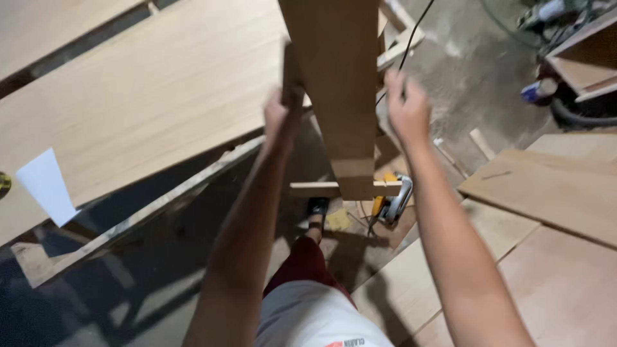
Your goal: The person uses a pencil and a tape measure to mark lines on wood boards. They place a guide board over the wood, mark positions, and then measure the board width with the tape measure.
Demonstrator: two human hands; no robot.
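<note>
A long, narrow plywood board (334, 77) stands nearly upright in front of me, its lower end near the floor by a thin cross strip (308, 189). My left hand (280, 119) grips the board's left edge. Beside its right edge, my right hand (406, 106) is raised with fingers spread and looks clear of the wood. Both forearms reach forward from the bottom of the view.
A large plywood sheet (141, 103) lies on a frame at left, with a white paper piece (46, 185) on it. A yellow circular saw (392, 199) with a black cord sits on the floor. More boards (546, 193) lie at right; tools and a box (578, 58) are at far right.
</note>
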